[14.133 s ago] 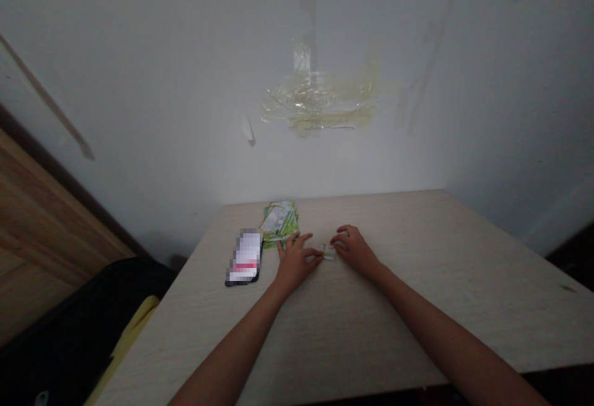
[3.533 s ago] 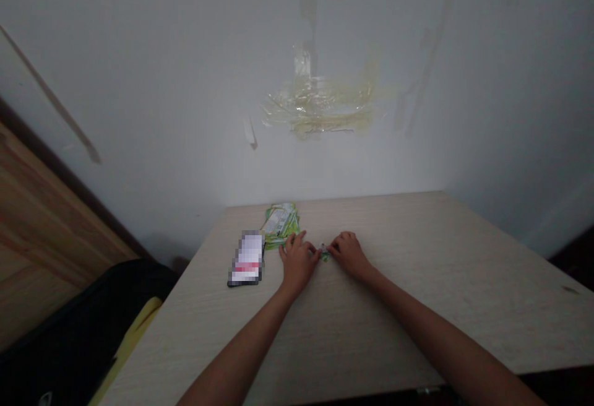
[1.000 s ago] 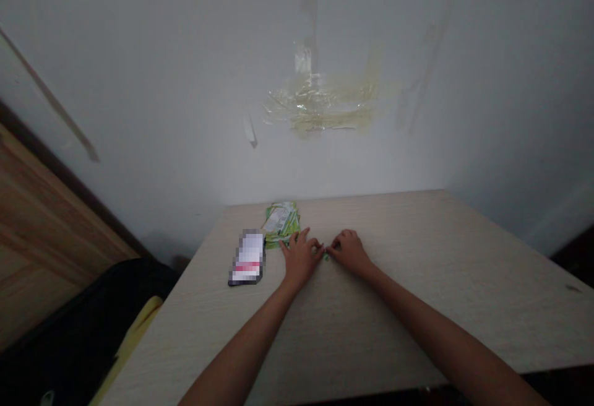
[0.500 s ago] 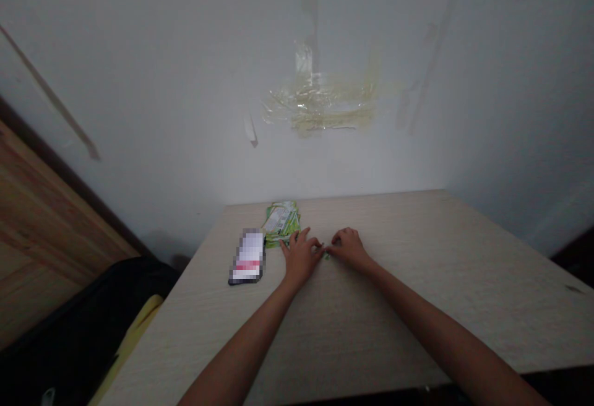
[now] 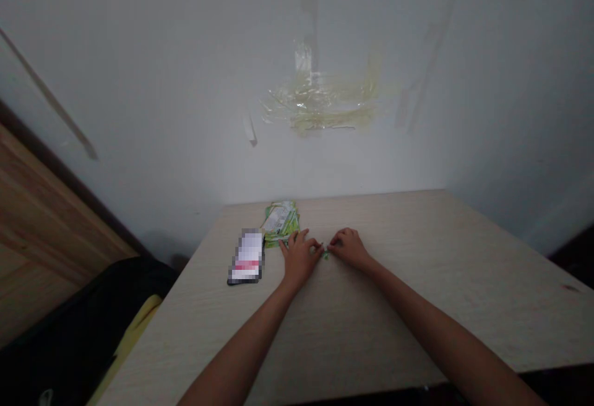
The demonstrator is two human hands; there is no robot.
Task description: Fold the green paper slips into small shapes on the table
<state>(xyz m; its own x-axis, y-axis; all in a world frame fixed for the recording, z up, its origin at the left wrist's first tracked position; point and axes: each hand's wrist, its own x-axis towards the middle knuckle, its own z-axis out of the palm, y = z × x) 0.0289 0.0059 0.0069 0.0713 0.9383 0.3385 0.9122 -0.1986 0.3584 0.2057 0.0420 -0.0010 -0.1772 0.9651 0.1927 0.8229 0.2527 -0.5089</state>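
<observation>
Both hands meet near the middle of the pale wooden table (image 5: 417,307). My left hand (image 5: 301,256) has thumb and index finger pinched together, its other fingers spread. Facing it, my right hand (image 5: 350,249) is closed in a pinch, its fingertips a short way from the left ones. Between and just below the fingertips shows a small green scrap (image 5: 325,255), too small to name. Whatever sits inside either pinch is too tiny to make out. Behind my left hand lies a pile of green-and-white printed packets (image 5: 281,219).
A phone (image 5: 247,257) with a blurred-out screen lies left of my left hand. The wall (image 5: 185,84) with old clear tape (image 5: 325,106) rises behind the table. A black bag (image 5: 93,313) and yellow cloth (image 5: 134,332) are at the table's left side.
Almost nothing differs. Both hands keep their pinches in the same place, and the view has shifted very slightly.
</observation>
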